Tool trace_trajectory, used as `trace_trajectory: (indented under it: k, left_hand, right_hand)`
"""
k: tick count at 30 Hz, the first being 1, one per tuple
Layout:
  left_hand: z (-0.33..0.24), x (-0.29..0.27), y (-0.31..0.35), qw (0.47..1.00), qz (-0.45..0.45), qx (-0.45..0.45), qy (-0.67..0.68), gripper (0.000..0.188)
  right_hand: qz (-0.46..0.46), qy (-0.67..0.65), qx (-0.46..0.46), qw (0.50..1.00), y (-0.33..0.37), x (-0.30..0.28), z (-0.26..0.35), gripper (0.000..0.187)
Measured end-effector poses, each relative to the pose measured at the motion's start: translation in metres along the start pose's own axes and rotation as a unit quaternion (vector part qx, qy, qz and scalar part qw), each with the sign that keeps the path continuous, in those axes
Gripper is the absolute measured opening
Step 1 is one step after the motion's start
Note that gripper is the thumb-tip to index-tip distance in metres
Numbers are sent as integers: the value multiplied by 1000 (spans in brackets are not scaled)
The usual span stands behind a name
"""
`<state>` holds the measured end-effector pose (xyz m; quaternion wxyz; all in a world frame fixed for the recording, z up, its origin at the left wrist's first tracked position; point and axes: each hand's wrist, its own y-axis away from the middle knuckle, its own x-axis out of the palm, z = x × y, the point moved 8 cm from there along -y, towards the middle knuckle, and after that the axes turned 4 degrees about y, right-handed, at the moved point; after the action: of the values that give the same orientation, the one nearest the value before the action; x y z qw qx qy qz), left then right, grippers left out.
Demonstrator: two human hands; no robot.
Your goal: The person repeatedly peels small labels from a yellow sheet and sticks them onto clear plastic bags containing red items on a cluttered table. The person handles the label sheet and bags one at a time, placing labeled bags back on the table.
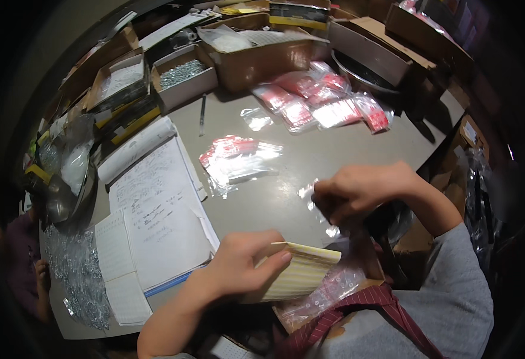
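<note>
My left hand (244,263) is closed on a sheet with pale yellow stripes (301,272), pinched between thumb and fingers so that it bends upward. To the right and a little farther off, my right hand (364,188) is closed with its fingers curled down; what they hold, if anything, is hidden. Shiny clear plastic (310,194) shows beside and below those fingers, and I cannot tell whether they touch it. Under the striped sheet, a cardboard box (373,272) near my body contains clear small plastic bags (328,290).
Red-and-clear packets (232,158) lie mid-table, with a larger group of bagged red packets (334,105) behind. An open notebook (161,209) and a pen (202,115) lie left. A tray of metal parts (181,73) stands among boxes. Small metal pieces (83,275) spread at the left edge, near another person (23,257).
</note>
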<state>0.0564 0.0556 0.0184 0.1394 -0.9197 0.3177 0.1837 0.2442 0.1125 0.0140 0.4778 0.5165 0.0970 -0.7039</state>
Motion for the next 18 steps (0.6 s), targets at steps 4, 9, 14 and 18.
trace_trajectory:
  k: [4,9,14,18]
  left_hand:
    - [4,3,-1,999,27,2,31,17]
    - [-1,-3,-2,998,8,-12,56,16]
    - [1,-16,4,996,-52,-28,67,17]
    - [-4,-20,5,985,-139,23,95,16]
  right_hand:
    - [88,-48,-87,991,27,31,30,33]
    - [33,-172,-85,981,38,5,35,31]
    - [-41,-258,-69,963,20,-6,48,53]
    - [23,-340,-68,938,-6,17,49,63]
